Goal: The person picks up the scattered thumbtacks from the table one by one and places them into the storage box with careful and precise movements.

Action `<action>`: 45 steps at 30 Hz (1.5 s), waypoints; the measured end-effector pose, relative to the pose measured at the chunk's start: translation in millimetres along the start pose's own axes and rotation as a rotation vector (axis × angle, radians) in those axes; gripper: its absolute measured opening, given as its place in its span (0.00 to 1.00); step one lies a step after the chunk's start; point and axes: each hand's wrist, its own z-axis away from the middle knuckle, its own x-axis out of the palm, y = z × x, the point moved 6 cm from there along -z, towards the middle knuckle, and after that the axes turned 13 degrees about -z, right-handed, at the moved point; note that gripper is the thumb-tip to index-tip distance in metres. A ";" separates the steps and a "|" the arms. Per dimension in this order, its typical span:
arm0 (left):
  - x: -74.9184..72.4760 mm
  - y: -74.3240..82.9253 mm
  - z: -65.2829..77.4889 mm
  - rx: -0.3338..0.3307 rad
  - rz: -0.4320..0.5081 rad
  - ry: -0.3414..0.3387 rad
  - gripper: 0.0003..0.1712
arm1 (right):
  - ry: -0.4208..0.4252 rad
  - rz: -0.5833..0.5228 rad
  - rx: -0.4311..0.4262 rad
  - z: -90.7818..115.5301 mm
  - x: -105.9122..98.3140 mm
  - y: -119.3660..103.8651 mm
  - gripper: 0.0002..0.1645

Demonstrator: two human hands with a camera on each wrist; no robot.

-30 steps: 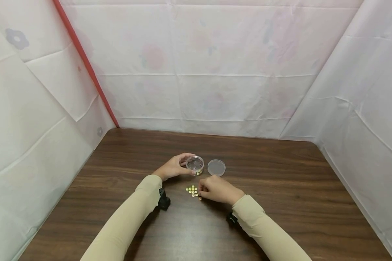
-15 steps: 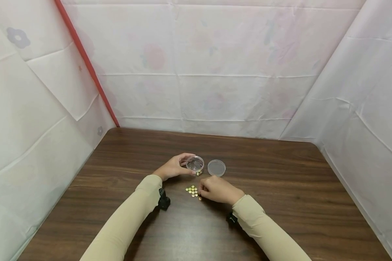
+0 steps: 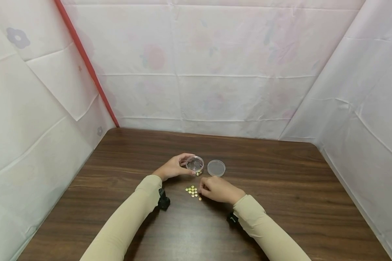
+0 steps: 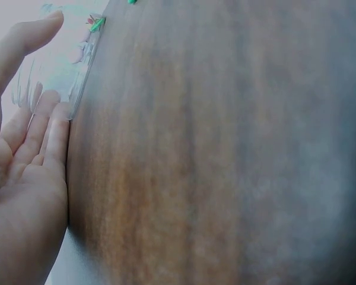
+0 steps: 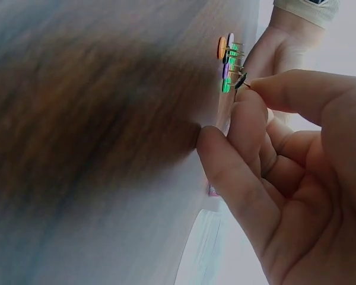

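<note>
Pinching one thumbtack (image 5: 241, 81) between thumb and forefinger, the right hand (image 3: 218, 189) sits just right of the little cluster of thumbtacks (image 3: 192, 190) on the dark wooden table (image 3: 281, 203). Straight beyond that cluster, a touch to the left, stands the small clear round container (image 3: 195, 164), and the left hand (image 3: 173, 167) cups its left side, fingers curled around the wall. So the container lies forward and slightly left of the right hand, nothing between them but the tack pile itself. Its clear lid (image 3: 216, 168) lies flat just right of the container, apart from both hands. One stray tack (image 3: 200, 198) rests at the near edge of the cluster, close by the right hand. White sheeting (image 3: 215, 72) walls the table on three sides.
</note>
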 end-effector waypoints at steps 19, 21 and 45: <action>-1.5 -2.6 -0.2 0.014 -0.011 0.000 0.42 | 0.284 -0.077 0.013 -9.1 -31.7 8.4 0.04; -1.9 -1.6 0.2 0.019 -0.007 -0.003 0.43 | 0.326 -0.065 0.016 -11.6 -38.1 9.5 0.04; 0.1 0.4 0.6 0.011 0.023 -0.025 0.42 | 0.283 -0.022 0.134 -52.1 -47.6 32.5 0.08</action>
